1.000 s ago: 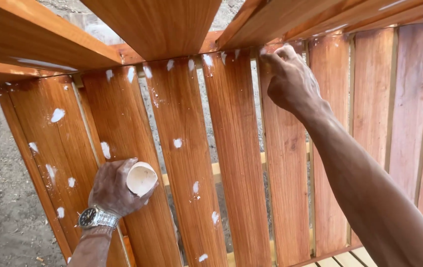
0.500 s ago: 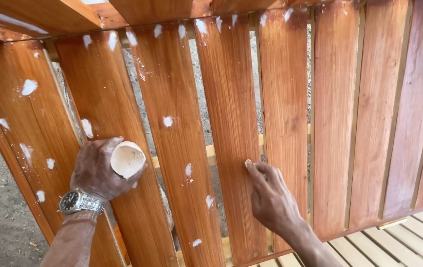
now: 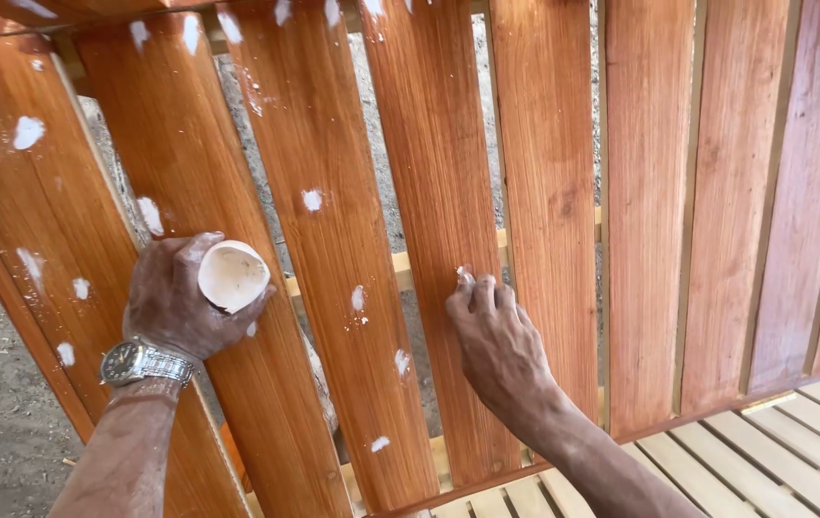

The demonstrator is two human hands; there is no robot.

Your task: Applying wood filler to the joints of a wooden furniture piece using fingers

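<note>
Our right hand (image 3: pixel 498 347) is now low on the middle slat (image 3: pixel 439 240), fingertips (image 3: pixel 468 283) bunched and pressed to the wood with a dab of white filler (image 3: pixel 465 275) under them. A second ago it was up at the top rail, and half a second ago it was lower still on this same slat, so it has dropped from the top and is moving in small steps along the board, spot by spot. Our left hand (image 3: pixel 180 302) has barely shifted: it is curled around the small cup (image 3: pixel 233 276) of white paste, open mouth toward us, resting against the slat left of centre, the watch (image 3: pixel 137 363) on its wrist. White dabs (image 3: pixel 312 200) dot the left slats and the top edge, while the slats to the right (image 3: pixel 717 192) show clean wood. We judge that filling runs left to right, and that the finger is smearing paste into a mark on the middle slat. The view itself has tilted down, so the top rail is nearly out of sight. Pale slats (image 3: pixel 794 441) lie at the near right.
</note>
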